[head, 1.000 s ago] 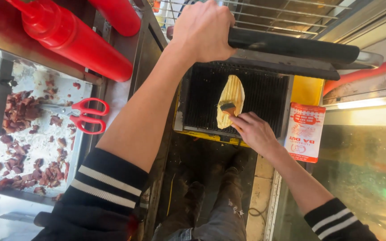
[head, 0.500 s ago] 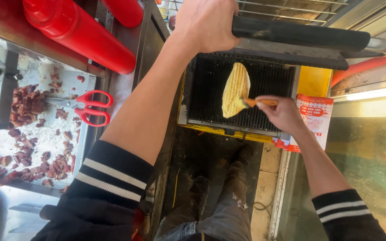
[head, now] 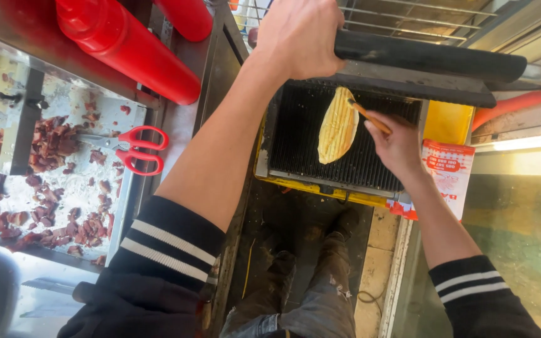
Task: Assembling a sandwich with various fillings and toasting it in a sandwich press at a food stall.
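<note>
**Flat bread lifted on the ridged grill**

At the far left, red-handled scissors (head: 134, 149) are seen on a metal tray (head: 7, 206) with bits of cut red meat (head: 51, 141). Above them, long red plastic squeeze bottles (head: 126, 50) are laid. The black bar handle of the grill lid (head: 430, 57) is gripped tight by the left hand (head: 298, 37). The yellow, striped flat bread (head: 338, 125) is propped on edge on the black ridged grill plate (head: 377, 156). A thin orange-handled tool (head: 370, 119), touching the bread, is pinched in the right hand (head: 399, 147).
</note>
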